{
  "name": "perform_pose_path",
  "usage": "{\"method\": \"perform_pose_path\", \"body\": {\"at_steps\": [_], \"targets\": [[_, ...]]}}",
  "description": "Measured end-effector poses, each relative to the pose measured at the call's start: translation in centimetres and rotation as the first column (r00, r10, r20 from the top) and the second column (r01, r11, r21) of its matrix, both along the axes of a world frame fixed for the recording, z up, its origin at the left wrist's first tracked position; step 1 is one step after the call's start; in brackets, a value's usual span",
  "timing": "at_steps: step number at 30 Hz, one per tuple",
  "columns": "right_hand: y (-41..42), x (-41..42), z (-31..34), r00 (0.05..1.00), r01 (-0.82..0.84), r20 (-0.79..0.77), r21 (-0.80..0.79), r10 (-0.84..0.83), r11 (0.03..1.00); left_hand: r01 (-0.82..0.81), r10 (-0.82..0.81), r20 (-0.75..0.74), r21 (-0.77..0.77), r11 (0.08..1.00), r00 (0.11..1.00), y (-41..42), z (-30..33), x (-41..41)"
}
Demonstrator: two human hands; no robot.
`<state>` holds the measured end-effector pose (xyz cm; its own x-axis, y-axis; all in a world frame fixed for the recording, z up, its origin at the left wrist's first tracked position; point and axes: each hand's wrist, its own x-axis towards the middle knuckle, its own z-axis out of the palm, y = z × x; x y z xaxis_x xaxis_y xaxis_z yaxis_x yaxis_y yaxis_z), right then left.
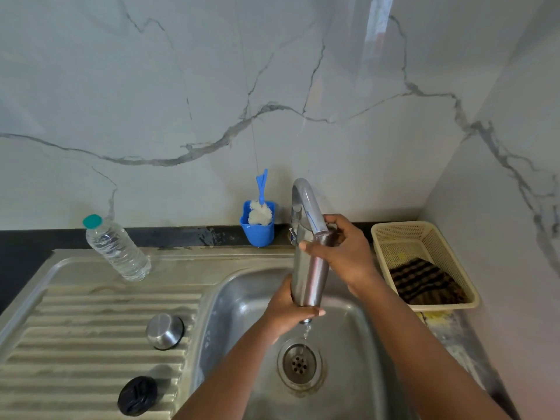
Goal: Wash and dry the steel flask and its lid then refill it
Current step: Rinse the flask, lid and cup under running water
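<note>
The steel flask [310, 272] stands upright over the sink basin [242, 301], right under the tap spout [306, 201]. My left hand [285, 310] grips its lower end. My right hand [344, 248] is wrapped around its top, next to the spout. Water trickles from below the flask toward the drain [300, 363]. On the ribbed draining board [75, 344] to the left lie a steel cup-shaped lid [164, 331] and a black stopper [137, 395].
A clear water bottle with a teal cap [116, 248] leans at the back left of the board. A blue holder with a bottle brush [258, 221] stands behind the sink. A cream basket [424, 237] holding a striped cloth [424, 281] sits at the right, against the marble wall.
</note>
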<state>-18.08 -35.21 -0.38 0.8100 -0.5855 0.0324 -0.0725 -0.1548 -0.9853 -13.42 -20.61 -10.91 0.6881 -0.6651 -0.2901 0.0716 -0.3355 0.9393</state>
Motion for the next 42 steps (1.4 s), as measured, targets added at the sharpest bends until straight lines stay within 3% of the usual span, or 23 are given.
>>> {"method": "perform_pose_path", "body": {"at_steps": [8,13,16,18,20,24,29,33,35,39,42], "targets": [[0.3,-2.4,-1.0,0.999,0.023,-0.02,-0.136,-0.026,0.99,0.016,-0.02,0.195,0.025,1.0,0.981,-1.4,1.7,1.1],[1.0,-5.1,-0.9,0.993,0.118,0.034,-0.221,-0.113,0.968,0.107,-0.122,0.194,0.083,0.991,0.973,-2.6,3.0,1.8],[2.4,-6.9,-1.1,0.981,0.191,0.106,-0.345,-0.164,0.919,0.112,-0.12,0.035,0.185,0.976,0.992,-3.7,3.4,1.4],[3.4,-8.3,-1.5,0.976,0.213,0.142,-0.433,-0.167,0.876,0.162,-0.147,-0.092,0.191,0.968,0.985,-4.3,3.7,0.8],[4.4,-10.0,-2.3,0.975,0.216,0.163,-0.51,-0.153,0.833,0.099,-0.063,-0.224,0.156,0.983,0.973,-4.5,4.5,0.5],[6.2,-13.2,-4.5,0.982,0.149,0.19,-0.756,-0.004,0.637,-0.081,0.148,-0.37,0.19,0.978,0.917,-5.0,6.7,1.0],[6.6,-14.7,-8.2,0.94,0.002,0.085,-0.97,0.331,0.242,-0.081,0.161,-0.445,0.193,0.978,0.881,-6.0,8.0,1.6],[6.4,-14.1,-10.3,0.928,0.013,0.054,-0.994,0.368,0.113,-0.162,0.2,-0.408,0.127,0.979,0.891,-6.0,8.2,1.3],[6.2,-13.9,-11.1,0.942,-0.115,-0.048,-0.976,0.331,0.185,-0.193,0.205,-0.345,0.07,0.979,0.916,-5.9,8.1,1.1],[5.5,-12.6,-10.0,0.951,-0.307,-0.259,-0.753,0.168,0.582,-0.243,0.214,-0.251,-0.094,0.965,0.944,-5.4,8.1,1.2],[5.4,-11.1,-9.0,0.95,-0.304,-0.197,-0.433,0.241,0.849,-0.261,0.217,-0.24,-0.169,0.951,0.946,-4.5,8.3,1.7]]}}
